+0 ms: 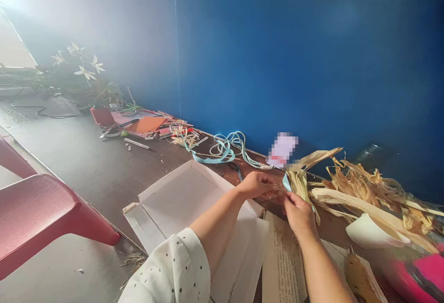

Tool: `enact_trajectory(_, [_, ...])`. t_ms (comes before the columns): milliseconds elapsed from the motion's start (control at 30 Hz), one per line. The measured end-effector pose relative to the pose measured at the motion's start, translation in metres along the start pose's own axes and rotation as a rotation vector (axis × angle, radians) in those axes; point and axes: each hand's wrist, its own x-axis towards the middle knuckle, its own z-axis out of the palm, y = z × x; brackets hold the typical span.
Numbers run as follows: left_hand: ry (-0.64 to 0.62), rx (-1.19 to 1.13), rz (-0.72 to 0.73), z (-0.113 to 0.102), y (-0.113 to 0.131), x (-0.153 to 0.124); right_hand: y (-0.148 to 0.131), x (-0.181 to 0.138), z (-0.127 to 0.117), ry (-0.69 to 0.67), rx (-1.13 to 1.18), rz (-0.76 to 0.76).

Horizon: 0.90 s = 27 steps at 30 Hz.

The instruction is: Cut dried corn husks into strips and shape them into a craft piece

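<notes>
Table: dark brown, smooth tabletop (138, 169).
Box: open, shallow white cardboard box (183, 189), partly under the left forearm; no loose contents visible.
Husks: tan, dry, papery strips (360, 199), right of hands; likely brittle, could split if tugged.
Cup: off-white, round-walled cup (375, 233), tilted; inside hidden; a nudge might roll it.
Hands: left hand (256, 184), right hand (299, 212), fingertips close together, pinching.
Strand: thin, brownish, fibre-like strand (277, 190), between both hands; might snap if over-pulled.
</notes>
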Motion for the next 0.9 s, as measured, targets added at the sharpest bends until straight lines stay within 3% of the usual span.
enact_trajectory(233, [0.044,0.046,0.023,0.0,0.001,-0.002,-0.009,-0.003,0.003,-0.027,0.029,-0.006])
enact_trajectory(600, [0.075,0.043,0.051,-0.003,-0.002,0.0,0.012,0.006,0.008,-0.073,0.203,-0.022])
enact_trajectory(900, [0.062,0.036,0.086,-0.004,-0.002,-0.001,0.018,0.007,0.011,-0.138,0.219,-0.087])
